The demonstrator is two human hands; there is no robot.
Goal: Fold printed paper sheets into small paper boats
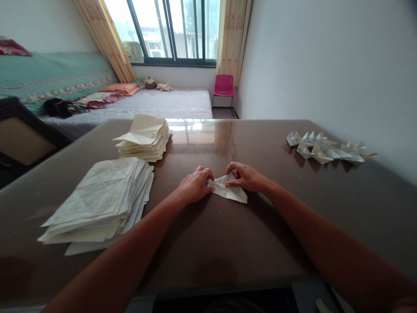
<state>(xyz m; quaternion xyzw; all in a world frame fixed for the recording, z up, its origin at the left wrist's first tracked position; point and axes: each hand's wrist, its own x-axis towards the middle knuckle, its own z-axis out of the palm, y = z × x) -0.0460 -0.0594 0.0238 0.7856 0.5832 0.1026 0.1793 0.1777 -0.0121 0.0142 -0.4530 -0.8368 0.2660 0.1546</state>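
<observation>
Paper (230,192) pinched in the fingers (234,167) of left hand (195,184) and right hand (250,177); even pressure against the surface (260,248) should crease it crisply.

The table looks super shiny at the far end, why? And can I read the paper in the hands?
Head view: the bright, partly washed-out window seems mirrored as glare on the table; head view: print on the folded paper between left hand and right hand is too small to read.
</observation>
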